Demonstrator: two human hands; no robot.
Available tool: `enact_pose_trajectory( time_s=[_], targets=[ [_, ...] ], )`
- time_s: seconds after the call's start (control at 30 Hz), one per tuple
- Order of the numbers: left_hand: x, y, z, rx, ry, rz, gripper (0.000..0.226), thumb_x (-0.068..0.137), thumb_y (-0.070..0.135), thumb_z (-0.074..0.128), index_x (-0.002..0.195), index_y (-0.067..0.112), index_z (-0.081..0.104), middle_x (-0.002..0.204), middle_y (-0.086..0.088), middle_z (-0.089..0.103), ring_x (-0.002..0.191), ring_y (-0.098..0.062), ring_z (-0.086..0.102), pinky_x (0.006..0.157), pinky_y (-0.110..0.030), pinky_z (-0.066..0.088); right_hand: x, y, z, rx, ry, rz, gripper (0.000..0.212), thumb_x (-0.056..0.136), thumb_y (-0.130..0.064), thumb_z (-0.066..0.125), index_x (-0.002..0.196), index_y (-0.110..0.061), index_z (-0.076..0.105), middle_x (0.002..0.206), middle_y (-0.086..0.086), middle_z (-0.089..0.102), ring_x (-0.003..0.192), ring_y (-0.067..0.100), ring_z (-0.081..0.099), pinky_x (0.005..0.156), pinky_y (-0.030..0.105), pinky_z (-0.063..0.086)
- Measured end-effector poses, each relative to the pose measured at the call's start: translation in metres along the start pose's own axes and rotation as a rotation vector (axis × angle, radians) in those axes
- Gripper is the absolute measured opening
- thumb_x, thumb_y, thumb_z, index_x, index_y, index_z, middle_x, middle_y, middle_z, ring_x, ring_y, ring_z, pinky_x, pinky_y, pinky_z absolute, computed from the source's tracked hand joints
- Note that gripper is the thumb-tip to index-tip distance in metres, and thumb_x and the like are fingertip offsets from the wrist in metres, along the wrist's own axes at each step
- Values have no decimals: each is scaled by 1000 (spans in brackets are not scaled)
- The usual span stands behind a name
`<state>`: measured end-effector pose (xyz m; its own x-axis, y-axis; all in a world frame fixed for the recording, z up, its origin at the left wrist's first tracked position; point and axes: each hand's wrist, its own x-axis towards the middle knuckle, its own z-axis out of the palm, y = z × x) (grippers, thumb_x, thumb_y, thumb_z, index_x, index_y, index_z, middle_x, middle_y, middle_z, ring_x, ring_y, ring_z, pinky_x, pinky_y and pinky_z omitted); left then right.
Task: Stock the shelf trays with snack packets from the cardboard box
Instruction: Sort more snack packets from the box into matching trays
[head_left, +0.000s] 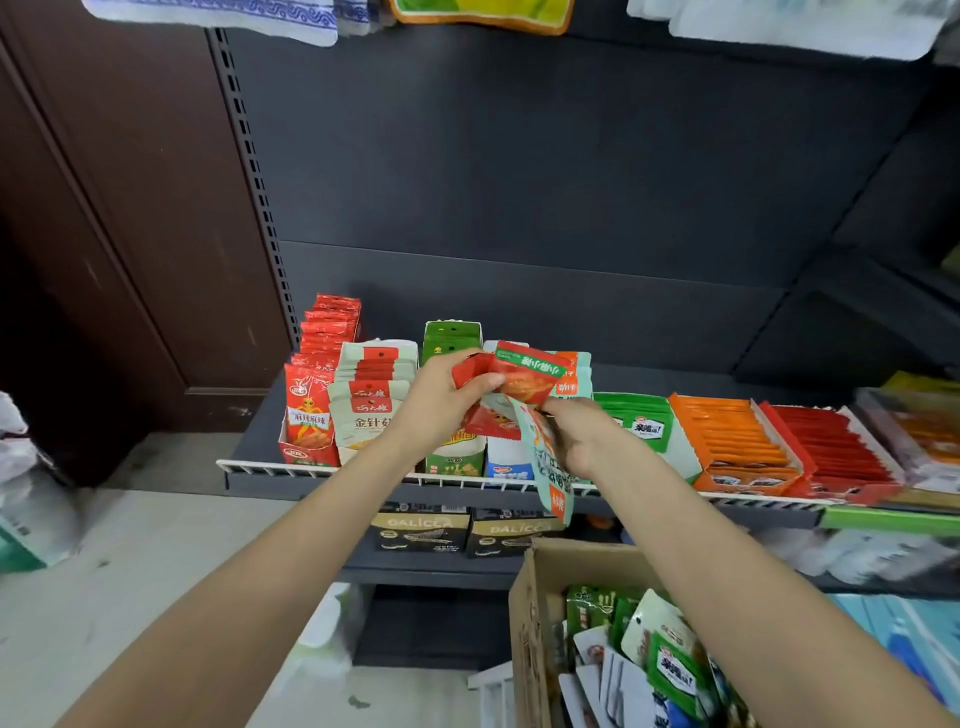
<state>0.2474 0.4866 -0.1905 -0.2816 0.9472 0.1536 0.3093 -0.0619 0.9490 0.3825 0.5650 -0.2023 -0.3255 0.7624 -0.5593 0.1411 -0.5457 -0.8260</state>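
Observation:
Above the shelf's front my left hand (447, 400) grips a bunch of red snack packets (519, 371). My right hand (582, 439) holds pale green packets (548, 467) that hang down past the shelf rail. Both hands meet over the shelf trays (311, 415), which hold upright rows of red, pale and green packets. The cardboard box (530, 623) sits at the lower right, under my right forearm, with several green and white packets inside.
Right of my hands stand display boxes of green (641, 421), orange (737, 447) and red (836, 457) packets. A white wire rail (322, 470) edges the shelf. Black boxes (421, 532) sit on the shelf below. A brown door (104, 234) is at left.

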Motion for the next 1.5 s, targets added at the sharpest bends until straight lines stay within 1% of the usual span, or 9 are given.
enact_pose_trajectory(
  time_s=[0.2,0.33,0.47,0.7,0.87,1.07,1.2,1.37,1.5],
  targets=[
    [3,-10,-3,42,212,-56,31,92,28,58,116,9,63,106,-3,69,96,-18,66,84,-40,55,-6,3,-13,-88,96,-213,17,93,-11,58,106,-11,69,101,10,69,75,20,68,57,27,50],
    [6,-14,0,-59,328,-145,16,92,27,59,99,14,65,97,-4,71,90,-20,68,82,-41,56,-5,7,-17,-684,337,-538,27,98,-4,44,106,-9,69,121,7,64,101,27,62,73,25,45],
    [10,-14,0,-289,414,-292,12,91,27,61,80,22,57,83,3,68,83,-20,69,77,-36,55,0,14,-20,-1036,399,-678,36,93,6,38,104,-16,64,94,11,67,73,25,58,52,28,34],
    [11,-17,-3,-462,480,-355,12,90,28,62,83,21,54,82,5,67,77,-13,67,66,-28,51,0,17,-16,-929,153,-586,32,96,-50,41,112,-28,59,97,-6,66,76,15,62,63,30,44],
    [8,-16,-2,-455,337,-327,10,92,26,59,85,19,56,86,2,67,80,-15,67,65,-26,50,6,15,-12,-761,-9,-626,25,93,-37,55,71,-26,54,83,-9,66,74,11,61,69,34,47],
    [12,-23,-25,-102,327,-171,24,93,38,55,80,18,62,84,-5,70,80,-18,67,75,-34,50,-2,-1,-29,-1444,271,-746,22,96,-42,49,91,-25,62,85,-5,62,76,19,56,54,28,32],
    [11,-19,-19,211,-45,-117,37,83,46,63,99,13,64,90,-1,70,79,-13,67,73,-28,53,-11,-12,-19,-1614,282,-881,26,95,-44,46,106,-32,67,97,-6,61,90,17,61,60,26,32],
    [11,-15,0,512,-361,-117,28,81,31,72,74,14,52,58,3,46,46,-9,42,39,-12,30,-14,-17,1,-1449,215,-968,18,89,-40,59,96,-27,69,86,-8,57,78,14,54,53,27,29],
    [10,-22,-3,372,-331,-180,23,91,24,62,72,13,54,60,-5,51,43,-3,43,46,-14,32,-8,-13,-12,-912,176,-842,18,88,-25,66,102,-16,70,103,0,67,84,9,55,69,19,35]
  ],
)
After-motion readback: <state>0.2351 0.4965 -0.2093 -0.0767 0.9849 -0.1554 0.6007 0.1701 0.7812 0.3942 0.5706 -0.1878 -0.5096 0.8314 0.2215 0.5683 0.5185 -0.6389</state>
